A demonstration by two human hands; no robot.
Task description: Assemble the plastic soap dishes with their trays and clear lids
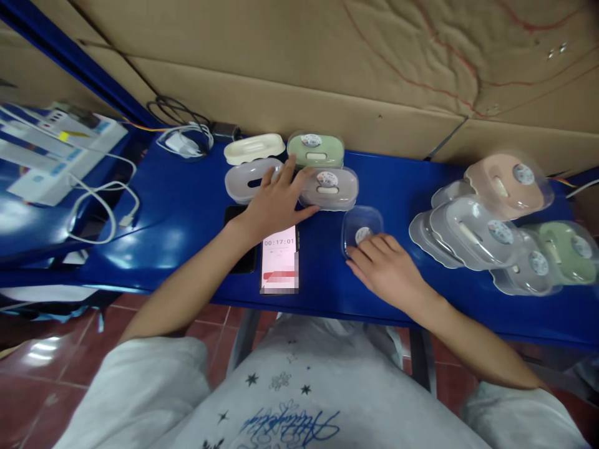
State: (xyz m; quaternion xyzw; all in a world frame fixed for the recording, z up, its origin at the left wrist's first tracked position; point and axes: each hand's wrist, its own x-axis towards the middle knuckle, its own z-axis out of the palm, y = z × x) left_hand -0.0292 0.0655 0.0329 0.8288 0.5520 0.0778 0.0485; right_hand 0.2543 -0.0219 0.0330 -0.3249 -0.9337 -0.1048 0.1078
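My left hand (pixel 276 202) lies with fingers spread across the gap between a pale grey oval soap-dish part with a dark slot (pixel 241 181) and a lidded grey soap box (pixel 339 193). Its fingertips reach toward a green soap box (pixel 321 149) behind; whether they press on anything is unclear. My right hand (pixel 388 268) has its fingers and thumb closed at the near edge of a clear plastic lid (pixel 360 221) bearing a round sticker. A cream soap-dish base (pixel 255 148) sits at the back, beside the green box.
A phone showing a timer (pixel 279 255) lies near the front edge, beside a dark phone (pixel 243 262). Several soap boxes, including a peach one (pixel 510 184), are piled at right. Power strips (pixel 70 149) and cables (pixel 187 140) occupy the left. Cardboard (pixel 290 106) lines the back.
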